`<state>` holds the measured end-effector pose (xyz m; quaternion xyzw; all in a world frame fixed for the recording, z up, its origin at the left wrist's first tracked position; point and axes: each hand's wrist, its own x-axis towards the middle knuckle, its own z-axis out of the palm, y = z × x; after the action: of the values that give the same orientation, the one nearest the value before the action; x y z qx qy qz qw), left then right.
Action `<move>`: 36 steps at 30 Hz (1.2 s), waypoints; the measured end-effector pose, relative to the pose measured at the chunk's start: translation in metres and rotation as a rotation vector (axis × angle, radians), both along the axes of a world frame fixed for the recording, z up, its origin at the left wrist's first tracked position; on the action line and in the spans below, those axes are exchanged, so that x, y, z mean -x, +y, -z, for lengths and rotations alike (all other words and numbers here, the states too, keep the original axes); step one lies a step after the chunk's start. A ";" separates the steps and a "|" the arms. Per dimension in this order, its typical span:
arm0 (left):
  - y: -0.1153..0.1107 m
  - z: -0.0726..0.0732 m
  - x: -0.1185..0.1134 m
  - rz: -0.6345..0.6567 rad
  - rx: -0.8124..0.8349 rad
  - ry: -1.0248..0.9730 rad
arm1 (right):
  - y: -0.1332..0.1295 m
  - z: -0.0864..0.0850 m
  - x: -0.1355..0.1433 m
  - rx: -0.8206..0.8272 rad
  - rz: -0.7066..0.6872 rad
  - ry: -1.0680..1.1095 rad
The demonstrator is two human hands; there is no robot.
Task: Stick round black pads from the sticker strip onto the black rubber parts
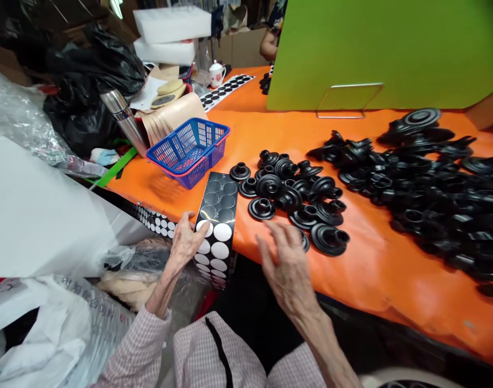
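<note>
A black strip of round stickers [220, 249] lies over the front edge of the orange table, bare black at its far end and dotted with white circles nearer me. My left hand [185, 242] holds the strip at its left side, thumb on a white circle; part of its grip is hidden. To the right, my right hand [289, 264] hovers over the table edge with fingers apart, slightly blurred, holding nothing I can see. Just beyond its fingertips sits a group of black round flanged parts [269, 186], each with a short hollow stem. One part is partly covered by that hand.
A blue basket [192, 148] stands beyond the strip. A large heap of black parts [424, 194] covers the right side. At the back are a green board [383, 48], a steel flask [125, 121], a lidded cup [216, 74] and another person's arm [268, 46].
</note>
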<state>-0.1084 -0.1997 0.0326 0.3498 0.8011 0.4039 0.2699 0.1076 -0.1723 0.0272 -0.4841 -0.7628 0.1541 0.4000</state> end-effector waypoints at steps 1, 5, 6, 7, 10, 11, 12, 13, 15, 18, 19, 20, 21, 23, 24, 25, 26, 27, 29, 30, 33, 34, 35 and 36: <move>0.002 0.000 0.001 -0.002 -0.011 -0.134 | -0.002 0.002 0.014 0.027 -0.097 0.037; 0.003 -0.008 -0.002 0.143 -0.069 -0.636 | 0.003 0.013 0.064 0.070 -0.272 0.060; 0.002 -0.010 -0.004 0.185 -0.085 -0.693 | 0.006 0.015 0.071 0.072 -0.263 0.040; 0.001 -0.011 -0.005 0.216 -0.104 -0.727 | 0.009 0.017 0.076 0.075 -0.244 0.014; -0.001 -0.011 -0.004 0.267 -0.157 -0.767 | 0.014 0.016 0.083 0.087 -0.197 -0.055; -0.002 -0.010 -0.004 0.277 -0.170 -0.760 | 0.015 0.015 0.084 0.085 -0.197 -0.065; -0.002 -0.009 -0.003 0.284 -0.182 -0.752 | 0.014 0.014 0.084 0.082 -0.198 -0.070; -0.002 -0.007 -0.002 0.288 -0.189 -0.742 | 0.014 0.013 0.085 0.079 -0.196 -0.071; -0.001 -0.005 -0.002 0.285 -0.193 -0.724 | 0.013 0.014 0.087 0.070 -0.192 -0.070; -0.001 -0.003 -0.001 0.274 -0.169 -0.684 | 0.018 0.016 0.088 0.070 -0.147 0.020; -0.002 -0.003 -0.001 0.268 -0.146 -0.653 | 0.020 0.017 0.086 0.073 -0.116 0.063; -0.003 -0.004 -0.001 0.255 -0.123 -0.592 | 0.022 0.018 0.083 0.077 -0.080 0.100; -0.004 -0.005 -0.002 0.222 -0.115 -0.488 | 0.022 0.018 0.079 0.081 -0.051 0.126; -0.005 -0.008 -0.005 0.086 -0.156 -0.180 | 0.019 0.018 0.070 0.083 -0.042 0.138; -0.006 -0.011 -0.008 0.023 -0.182 -0.038 | 0.014 0.018 0.065 0.084 -0.064 0.140; -0.006 -0.014 -0.012 0.001 -0.196 0.031 | 0.008 0.017 0.061 0.085 -0.090 0.142; -0.005 -0.018 -0.017 0.027 -0.192 0.001 | 0.001 0.016 0.057 0.089 -0.121 0.145; -0.004 -0.020 -0.023 0.091 -0.170 -0.117 | -0.006 0.015 0.053 0.098 -0.152 0.153; 0.000 -0.024 -0.036 0.237 -0.118 -0.447 | -0.019 0.012 0.046 0.150 -0.198 0.210; 0.002 -0.026 -0.042 0.262 -0.112 -0.567 | -0.023 0.010 0.042 0.204 -0.198 0.270; 0.010 -0.028 -0.061 0.318 -0.089 -0.606 | -0.025 0.004 0.029 0.455 -0.103 0.555; 0.014 -0.028 -0.067 0.362 -0.077 -0.523 | -0.023 0.002 0.025 0.523 -0.044 0.644; 0.020 -0.029 -0.073 0.388 -0.074 -0.404 | -0.021 0.000 0.020 0.562 0.019 0.715; 0.026 -0.029 -0.078 0.392 -0.085 -0.261 | -0.020 -0.001 0.016 0.572 0.073 0.758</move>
<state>-0.0302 -0.1734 0.0613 0.4543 0.6585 0.4190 0.4294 0.0919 -0.1922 0.0283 -0.5111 -0.4724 0.5094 0.5060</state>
